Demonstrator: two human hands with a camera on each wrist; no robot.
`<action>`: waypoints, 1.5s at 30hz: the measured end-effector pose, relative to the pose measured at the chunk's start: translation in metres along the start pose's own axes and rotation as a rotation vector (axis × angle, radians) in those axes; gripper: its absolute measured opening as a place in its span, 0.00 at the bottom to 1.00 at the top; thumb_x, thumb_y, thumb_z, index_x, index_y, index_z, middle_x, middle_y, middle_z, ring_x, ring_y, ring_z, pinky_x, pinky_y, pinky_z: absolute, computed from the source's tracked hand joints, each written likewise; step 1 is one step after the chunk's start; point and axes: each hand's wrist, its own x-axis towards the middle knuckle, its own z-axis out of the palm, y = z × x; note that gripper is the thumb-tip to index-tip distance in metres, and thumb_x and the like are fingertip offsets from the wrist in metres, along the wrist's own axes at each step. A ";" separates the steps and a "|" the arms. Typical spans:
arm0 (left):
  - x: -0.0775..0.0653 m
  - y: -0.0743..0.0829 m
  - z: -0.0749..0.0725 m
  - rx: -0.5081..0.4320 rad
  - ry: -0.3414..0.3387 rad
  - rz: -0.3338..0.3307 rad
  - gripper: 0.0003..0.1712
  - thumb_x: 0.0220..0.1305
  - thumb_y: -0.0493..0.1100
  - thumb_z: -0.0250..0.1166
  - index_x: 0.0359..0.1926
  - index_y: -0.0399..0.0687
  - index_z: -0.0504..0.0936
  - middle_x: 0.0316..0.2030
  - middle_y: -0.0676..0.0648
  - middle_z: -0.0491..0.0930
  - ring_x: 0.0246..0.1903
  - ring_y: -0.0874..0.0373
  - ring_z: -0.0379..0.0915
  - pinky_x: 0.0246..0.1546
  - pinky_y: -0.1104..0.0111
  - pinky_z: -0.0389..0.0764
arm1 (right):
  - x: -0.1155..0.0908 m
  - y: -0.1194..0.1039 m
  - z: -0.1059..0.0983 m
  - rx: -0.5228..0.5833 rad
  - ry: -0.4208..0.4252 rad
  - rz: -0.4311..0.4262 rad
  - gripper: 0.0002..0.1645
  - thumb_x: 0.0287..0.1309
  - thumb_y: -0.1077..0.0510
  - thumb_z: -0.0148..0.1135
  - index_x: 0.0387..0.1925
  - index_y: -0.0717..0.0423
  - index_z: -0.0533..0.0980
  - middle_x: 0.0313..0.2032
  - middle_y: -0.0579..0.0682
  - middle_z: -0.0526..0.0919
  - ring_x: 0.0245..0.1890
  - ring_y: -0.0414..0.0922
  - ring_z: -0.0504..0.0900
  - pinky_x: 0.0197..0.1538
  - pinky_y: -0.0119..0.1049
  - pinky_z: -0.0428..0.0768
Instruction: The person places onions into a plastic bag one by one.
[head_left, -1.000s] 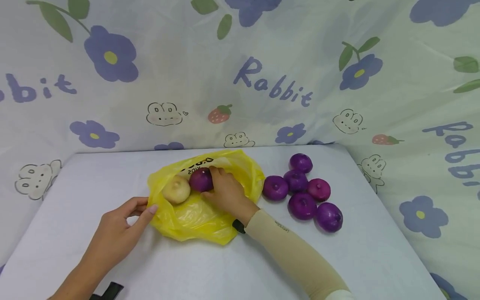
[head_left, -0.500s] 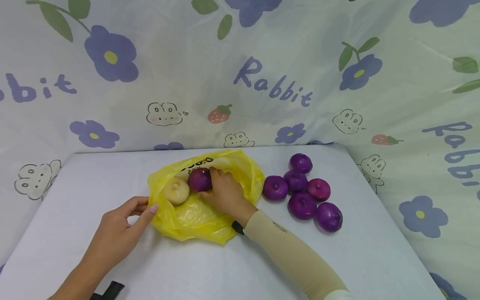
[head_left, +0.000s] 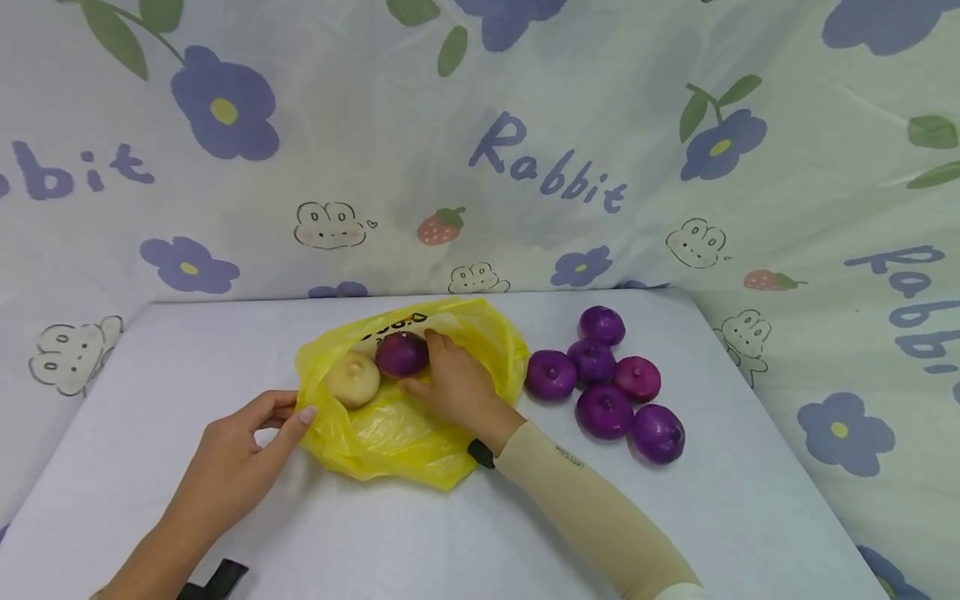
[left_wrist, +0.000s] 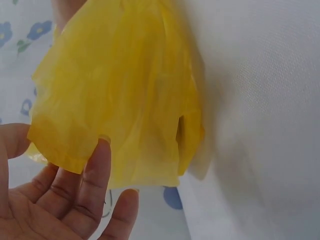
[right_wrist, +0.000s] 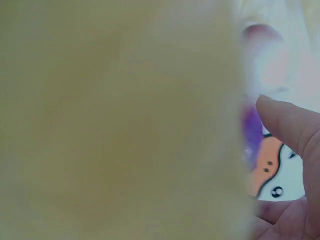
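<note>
A yellow plastic bag (head_left: pixel 390 442) lies on the table with its mouth spread. My left hand (head_left: pixel 240 458) pinches its left rim between thumb and fingers; the left wrist view shows the bag film (left_wrist: pixel 120 90) held there. Inside the bag sit a pale onion (head_left: pixel 354 379) and, to its right, a purple onion (head_left: pixel 401 354). My right hand (head_left: pixel 457 383) reaches into the bag beside the purple onion, thumb and fingers spread apart. In the right wrist view, the thumb (right_wrist: pixel 287 120) stands apart from a purple onion (right_wrist: pixel 252 130); blurred yellow film hides much.
Several purple onions, one of them this reddish onion (head_left: pixel 637 379), lie in a cluster right of the bag on the white tabletop (head_left: pixel 420 542). A patterned curtain (head_left: pixel 390 150) hangs behind the table. A black strap (head_left: pixel 217 579) shows near the left forearm.
Over the last half second the purple onion in the bag has tipped slightly, and my right hand has loosened from it and drawn a little to the right. The left hand keeps its hold.
</note>
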 end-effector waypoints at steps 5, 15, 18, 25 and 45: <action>0.001 0.001 0.000 0.000 0.001 -0.005 0.24 0.78 0.58 0.61 0.61 0.45 0.81 0.47 0.46 0.87 0.53 0.42 0.79 0.46 0.44 0.78 | -0.007 0.000 -0.009 0.025 0.002 -0.038 0.51 0.66 0.38 0.70 0.78 0.58 0.60 0.70 0.56 0.74 0.64 0.51 0.78 0.64 0.46 0.77; 0.005 0.005 -0.003 0.006 -0.024 -0.013 0.27 0.78 0.59 0.59 0.62 0.43 0.80 0.47 0.45 0.86 0.51 0.43 0.78 0.47 0.45 0.78 | -0.035 0.001 -0.027 0.121 -0.055 -0.154 0.48 0.66 0.42 0.71 0.79 0.53 0.61 0.74 0.50 0.69 0.70 0.48 0.73 0.70 0.43 0.70; 0.005 0.005 -0.004 0.007 -0.027 -0.019 0.27 0.78 0.59 0.59 0.62 0.43 0.80 0.47 0.45 0.86 0.51 0.42 0.78 0.47 0.44 0.78 | -0.044 0.000 -0.031 0.143 -0.100 -0.163 0.49 0.66 0.41 0.71 0.79 0.53 0.60 0.75 0.50 0.67 0.71 0.48 0.71 0.71 0.43 0.69; 0.004 0.004 -0.003 0.010 -0.035 -0.026 0.28 0.78 0.60 0.58 0.62 0.43 0.79 0.48 0.44 0.86 0.53 0.41 0.78 0.48 0.42 0.78 | -0.059 0.000 -0.037 0.143 -0.101 -0.214 0.49 0.68 0.41 0.69 0.80 0.54 0.59 0.76 0.51 0.66 0.73 0.48 0.69 0.72 0.43 0.67; 0.002 0.005 -0.002 -0.009 -0.022 -0.023 0.26 0.78 0.60 0.59 0.62 0.45 0.80 0.48 0.45 0.86 0.54 0.41 0.78 0.46 0.44 0.79 | -0.099 0.018 -0.062 0.160 -0.128 -0.179 0.49 0.67 0.38 0.69 0.81 0.45 0.59 0.77 0.45 0.65 0.74 0.46 0.67 0.73 0.47 0.67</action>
